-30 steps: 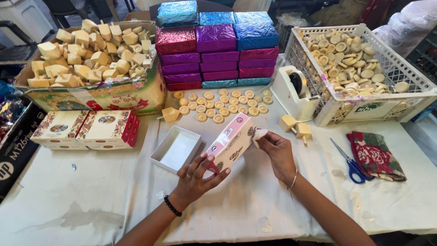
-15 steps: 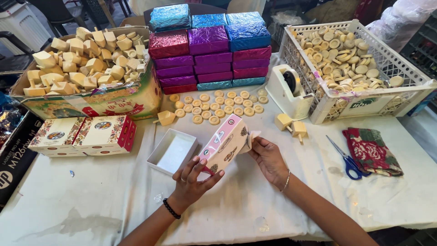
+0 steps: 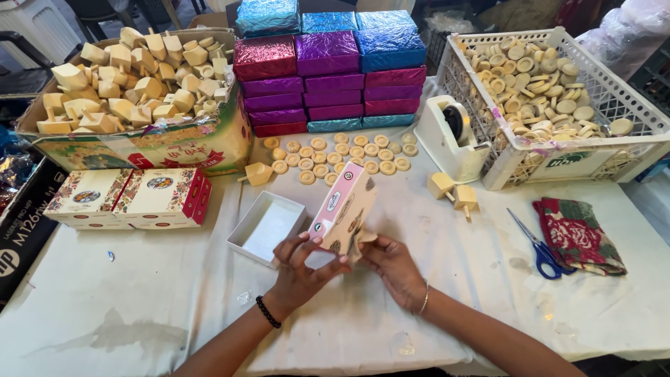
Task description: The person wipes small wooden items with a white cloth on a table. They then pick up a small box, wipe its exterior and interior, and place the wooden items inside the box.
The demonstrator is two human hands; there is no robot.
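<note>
**Pink box tilts up between both hands above the white cloth**

Since the earlier frame, the small pink printed box (image 3: 343,209) has dropped a little toward me and both hands have closed in under it; the rest of the table looks as it was.

I see my left hand (image 3: 301,269) with fingers spread and curled against the lower end of the box, thumb and fingertips clamped on its near face. My right hand (image 3: 392,264) sits just beside it, fingers pinched together at the box's lower right corner, apparently on a loose flap, though that part is too small to tell for sure. The box's long axis runs from the hands up and away to the right, tilted, with its top end pointing toward the scattered wooden discs (image 3: 340,153). Both hands are at the same low end; the left covers more of it.

Just left of the box lies an open white tray (image 3: 266,227). Further left sit two closed printed boxes (image 3: 132,199), and behind them a carton of wooden tops (image 3: 132,84). Foil-wrapped boxes (image 3: 328,70) are stacked at centre back. To the right are a tape dispenser (image 3: 450,136), a white crate (image 3: 628,139), two loose wooden tops (image 3: 453,192), blue-handled scissors (image 3: 537,244) and a folded cloth (image 3: 579,234).
</note>
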